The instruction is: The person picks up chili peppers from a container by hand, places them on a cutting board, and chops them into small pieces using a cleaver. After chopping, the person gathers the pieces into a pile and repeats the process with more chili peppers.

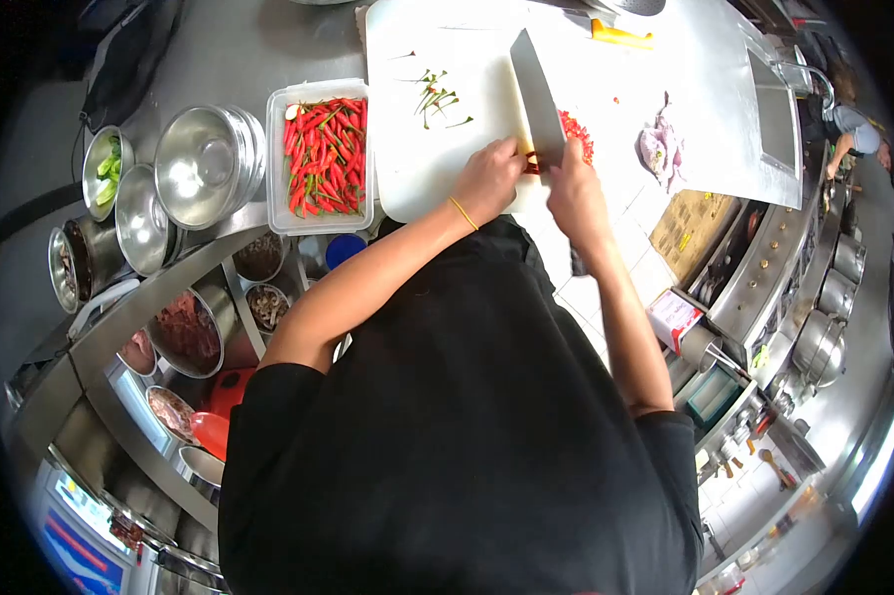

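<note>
Currently one cleaver (538, 94), one board (417, 174), one chilli tub (318, 86) sitting on bench (219, 50). Right hand (576, 193) gripping cleaver; left hand (486, 178) clenching, pinning chilli (532, 165) between both hands.

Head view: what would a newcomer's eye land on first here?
The big cleaver stands out, gripped in the right hand with its blade on a red chilli that the left hand pins to the white cutting board at top centre. Just left of the board, a clear tub packed with whole red chillies draws the eye, with stacked steel bowls beyond it.
</note>
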A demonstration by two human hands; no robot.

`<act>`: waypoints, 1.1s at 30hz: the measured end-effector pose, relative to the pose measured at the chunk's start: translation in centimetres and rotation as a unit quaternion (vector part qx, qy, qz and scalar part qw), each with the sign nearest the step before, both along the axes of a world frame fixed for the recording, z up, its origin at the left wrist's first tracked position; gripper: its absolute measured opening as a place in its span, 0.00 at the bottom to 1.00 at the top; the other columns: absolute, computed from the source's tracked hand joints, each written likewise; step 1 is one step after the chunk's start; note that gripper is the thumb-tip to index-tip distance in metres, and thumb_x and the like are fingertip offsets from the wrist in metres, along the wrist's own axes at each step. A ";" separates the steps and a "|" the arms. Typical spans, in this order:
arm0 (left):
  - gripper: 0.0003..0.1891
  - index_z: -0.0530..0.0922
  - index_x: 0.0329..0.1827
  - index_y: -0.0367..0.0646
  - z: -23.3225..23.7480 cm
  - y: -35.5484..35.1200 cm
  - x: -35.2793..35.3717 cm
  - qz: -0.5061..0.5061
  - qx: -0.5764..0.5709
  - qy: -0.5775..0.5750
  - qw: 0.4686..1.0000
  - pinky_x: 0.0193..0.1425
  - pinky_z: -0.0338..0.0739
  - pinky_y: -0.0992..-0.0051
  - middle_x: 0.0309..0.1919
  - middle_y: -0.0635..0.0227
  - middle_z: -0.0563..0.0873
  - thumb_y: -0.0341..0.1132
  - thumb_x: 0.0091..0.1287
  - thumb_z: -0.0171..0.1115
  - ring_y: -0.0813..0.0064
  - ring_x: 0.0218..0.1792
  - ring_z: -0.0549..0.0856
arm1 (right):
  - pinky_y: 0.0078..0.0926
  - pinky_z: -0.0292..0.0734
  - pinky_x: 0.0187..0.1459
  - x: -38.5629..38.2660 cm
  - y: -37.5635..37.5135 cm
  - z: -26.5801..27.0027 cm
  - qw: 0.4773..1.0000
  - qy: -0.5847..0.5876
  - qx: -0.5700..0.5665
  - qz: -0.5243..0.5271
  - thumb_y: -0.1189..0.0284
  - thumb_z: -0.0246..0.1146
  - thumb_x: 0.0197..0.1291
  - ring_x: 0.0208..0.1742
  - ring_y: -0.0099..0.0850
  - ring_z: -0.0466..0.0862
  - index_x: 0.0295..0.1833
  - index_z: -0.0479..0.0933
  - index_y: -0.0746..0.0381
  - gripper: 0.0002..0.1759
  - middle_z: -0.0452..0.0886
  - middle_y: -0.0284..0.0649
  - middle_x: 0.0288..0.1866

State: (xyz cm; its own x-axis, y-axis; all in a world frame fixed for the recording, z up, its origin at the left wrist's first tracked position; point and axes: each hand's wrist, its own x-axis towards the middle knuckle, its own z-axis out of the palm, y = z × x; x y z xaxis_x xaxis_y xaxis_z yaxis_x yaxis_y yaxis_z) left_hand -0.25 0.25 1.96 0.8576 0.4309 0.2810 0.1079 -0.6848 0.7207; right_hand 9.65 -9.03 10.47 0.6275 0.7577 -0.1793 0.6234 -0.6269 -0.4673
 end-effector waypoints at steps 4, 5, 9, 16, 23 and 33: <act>0.03 0.80 0.28 0.33 -0.6 -0.3 -0.1 -0.007 -0.015 -0.035 0.999 0.43 0.79 0.61 0.31 0.57 0.79 0.20 0.52 0.58 0.57 0.37 0.82 | 0.54 0.74 0.40 1.5 2.2 -0.5 1.000 0.000 0.009 -0.012 0.81 0.56 0.59 0.39 0.63 0.80 0.53 0.62 0.71 0.17 0.79 0.66 0.32; 0.04 0.80 0.28 0.33 -0.7 -0.2 0.0 -0.010 -0.015 -0.035 0.999 0.43 0.79 0.61 0.31 0.57 0.79 0.19 0.52 0.57 0.57 0.38 0.82 | 0.54 0.74 0.40 1.9 2.4 -0.2 1.000 0.013 -0.003 -0.008 0.81 0.56 0.58 0.39 0.62 0.80 0.50 0.62 0.71 0.16 0.79 0.66 0.32; 0.04 0.80 0.29 0.34 0.1 0.5 0.0 -0.012 -0.031 -0.024 0.999 0.44 0.79 0.62 0.32 0.57 0.79 0.19 0.52 0.58 0.57 0.39 0.81 | 0.54 0.75 0.39 0.3 0.8 1.4 0.999 0.010 -0.034 0.011 0.80 0.56 0.59 0.38 0.62 0.81 0.47 0.62 0.71 0.14 0.79 0.66 0.30; 0.03 0.80 0.29 0.34 -0.1 0.9 0.1 -0.038 -0.037 -0.005 0.999 0.44 0.78 0.62 0.33 0.56 0.80 0.21 0.53 0.59 0.56 0.39 0.82 | 0.56 0.73 0.39 0.5 2.4 1.3 1.000 -0.005 -0.018 -0.009 0.82 0.56 0.59 0.38 0.63 0.80 0.48 0.62 0.71 0.13 0.78 0.67 0.31; 0.07 0.82 0.35 0.34 -0.7 0.4 0.1 -0.021 -0.039 -0.049 0.998 0.44 0.79 0.62 0.34 0.56 0.81 0.20 0.55 0.59 0.56 0.39 0.83 | 0.56 0.72 0.38 -0.2 1.2 -1.1 0.999 -0.018 -0.004 -0.044 0.79 0.56 0.60 0.37 0.64 0.79 0.48 0.62 0.70 0.13 0.79 0.66 0.31; 0.10 0.83 0.37 0.37 -1.4 1.5 -0.1 -0.062 0.009 -0.077 0.995 0.46 0.81 0.66 0.37 0.62 0.84 0.19 0.54 0.57 0.60 0.40 0.83 | 0.55 0.72 0.38 1.4 1.6 1.7 0.996 -0.030 -0.042 0.072 0.76 0.58 0.61 0.39 0.61 0.80 0.49 0.64 0.68 0.14 0.79 0.64 0.31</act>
